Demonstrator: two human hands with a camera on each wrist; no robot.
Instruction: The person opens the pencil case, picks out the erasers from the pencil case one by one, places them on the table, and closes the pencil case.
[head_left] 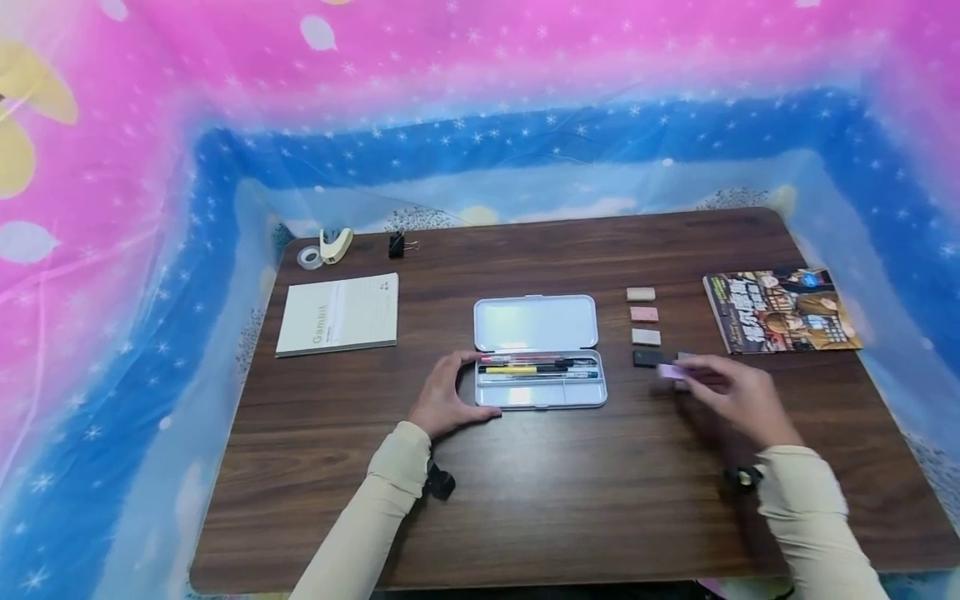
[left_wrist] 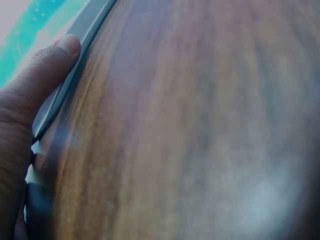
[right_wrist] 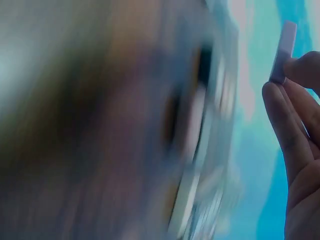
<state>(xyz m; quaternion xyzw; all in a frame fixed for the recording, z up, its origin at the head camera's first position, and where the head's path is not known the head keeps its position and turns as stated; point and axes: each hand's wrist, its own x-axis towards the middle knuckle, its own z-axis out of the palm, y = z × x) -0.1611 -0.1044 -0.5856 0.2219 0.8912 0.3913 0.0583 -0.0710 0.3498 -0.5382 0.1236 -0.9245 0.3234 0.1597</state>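
Observation:
An open white pencil case (head_left: 540, 398) lies mid-table with its lid (head_left: 536, 323) folded back; several pens (head_left: 525, 369) are in its upper compartment. My left hand (head_left: 444, 398) holds the case by its left end, thumb along the near edge, fingers at the far side. In the left wrist view the thumb (left_wrist: 50, 65) presses the case's rim. Between thumb and fingers my right hand (head_left: 738, 396) pinches a small lilac eraser (right_wrist: 284, 52), raised off the table, right of the case. Beside it are a black eraser (head_left: 646, 358) and one partly hidden by the hand.
Beige (head_left: 641, 294), pink (head_left: 643, 314) and white (head_left: 646, 337) erasers line up right of the case. A comic book (head_left: 780, 310) lies far right. On the left are a notepad (head_left: 337, 315), tape roll (head_left: 310, 257), cream stapler-like item (head_left: 335, 246) and binder clip (head_left: 397, 244).

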